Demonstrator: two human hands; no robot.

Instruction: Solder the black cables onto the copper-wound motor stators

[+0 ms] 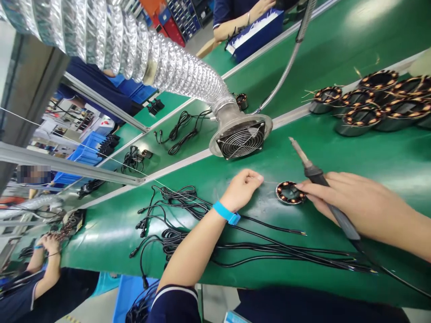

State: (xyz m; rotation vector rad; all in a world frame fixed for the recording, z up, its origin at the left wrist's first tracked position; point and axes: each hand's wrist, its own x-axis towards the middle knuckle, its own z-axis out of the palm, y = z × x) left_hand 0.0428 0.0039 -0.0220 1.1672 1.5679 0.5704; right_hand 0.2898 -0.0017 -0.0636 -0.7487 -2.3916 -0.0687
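Observation:
My right hand (363, 202) is wrapped around a soldering iron (314, 174), its tip pointing up and away to the left. The thumb and index fingertip of that hand also touch the rim of a small ring-shaped motor stator (280, 194) with copper windings, lying on the green mat. To the left of the stator, my left hand (241, 188) is closed in a pinch. A thin, faint wire (270, 182) runs from its fingertips toward the stator. A blue wrist strap (226, 212) circles my left wrist.
Black cables (269, 240) lie under and beside my left forearm. A fume extractor fan (241, 140) on a silver duct (168, 63) hangs ahead. More stators (362, 117) are grouped at the right. A co-worker's hands (50, 242) work at far left; another person (232, 20) sits opposite by a blue bin (257, 38).

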